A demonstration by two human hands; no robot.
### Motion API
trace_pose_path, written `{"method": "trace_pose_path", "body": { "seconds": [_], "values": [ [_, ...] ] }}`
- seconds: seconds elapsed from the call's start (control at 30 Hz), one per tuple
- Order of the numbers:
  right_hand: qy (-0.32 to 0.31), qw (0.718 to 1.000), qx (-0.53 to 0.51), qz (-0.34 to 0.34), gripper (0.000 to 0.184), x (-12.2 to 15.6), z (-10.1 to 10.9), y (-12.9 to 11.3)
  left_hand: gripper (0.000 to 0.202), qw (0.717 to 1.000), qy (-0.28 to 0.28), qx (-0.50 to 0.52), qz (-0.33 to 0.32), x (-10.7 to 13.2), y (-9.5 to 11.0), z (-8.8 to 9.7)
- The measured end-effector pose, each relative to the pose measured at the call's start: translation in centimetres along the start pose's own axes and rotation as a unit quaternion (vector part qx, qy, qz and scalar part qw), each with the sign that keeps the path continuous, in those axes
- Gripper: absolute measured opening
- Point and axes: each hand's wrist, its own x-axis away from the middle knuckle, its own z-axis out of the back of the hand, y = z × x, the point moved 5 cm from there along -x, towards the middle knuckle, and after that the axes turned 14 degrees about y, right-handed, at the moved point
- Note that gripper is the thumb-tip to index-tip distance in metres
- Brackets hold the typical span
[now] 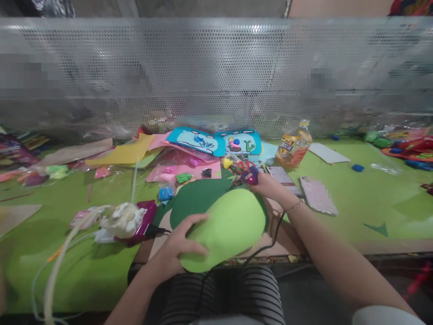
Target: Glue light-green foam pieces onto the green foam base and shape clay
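Note:
My left hand (178, 246) grips the near left edge of a light green oval foam sheet (226, 228), thumb on top and fingers curled under it. The sheet lies over a dark green paper cut-out (198, 196) on the table. My right hand (267, 185) is closed around a purple tool with a glowing red light (251, 177), probably a glue gun, just beyond the far end of the sheet. A black cord (274, 234) runs from that hand down to my lap. Red-handled scissors (241, 167) lie beside it.
Coloured papers (125, 153), packets of clay (184, 168) and blue picture cards (216, 141) crowd the green table (365, 198). A juice bottle (293, 146), two phones (318, 195) and a white cable bundle (122, 219) lie nearby. A perforated metal screen (216, 76) closes the back.

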Motion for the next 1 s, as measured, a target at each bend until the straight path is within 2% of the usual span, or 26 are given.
{"method": "trace_pose_path", "body": {
  "seconds": [0.03,0.1,0.17,0.3,0.43,0.53,0.7,0.83,1.0],
  "values": [
    [0.004,1.000,0.001,-0.001,0.022,0.0,0.0,0.1,0.014,0.999,-0.043,-0.021,-0.014,0.3,0.4,-0.2],
    [0.011,1.000,0.005,-0.005,0.022,-0.2,-0.2,0.3,0.023,0.990,-0.115,-0.069,-0.049,0.9,1.0,-0.7],
    [0.011,1.000,0.004,-0.009,0.022,-0.2,-0.3,0.4,0.032,0.978,-0.160,-0.102,-0.088,1.5,1.3,-1.0],
    [0.011,1.000,-0.006,-0.010,0.021,-0.4,-0.6,0.7,0.042,0.967,-0.163,-0.124,-0.152,2.1,1.1,-0.9],
    [0.018,1.000,-0.019,-0.010,0.019,-0.4,-0.7,0.8,0.047,0.947,-0.164,-0.207,-0.185,2.7,0.9,-0.7],
    [0.016,0.999,-0.034,-0.010,0.017,-0.4,-0.7,0.8,0.057,0.934,-0.134,-0.291,-0.159,3.3,0.6,-0.4],
    [0.007,1.000,-0.017,-0.008,0.017,-0.3,-0.7,0.6,0.057,0.923,-0.024,-0.346,-0.165,4.6,0.4,0.5],
    [0.023,1.000,0.007,0.008,0.019,0.0,-0.2,0.1,0.046,0.922,0.071,-0.321,-0.206,5.2,0.6,1.5],
    [0.036,0.997,0.059,0.023,0.022,0.3,0.4,-0.7,0.044,0.947,0.099,-0.240,-0.191,4.6,0.7,2.7]
  ]
}}
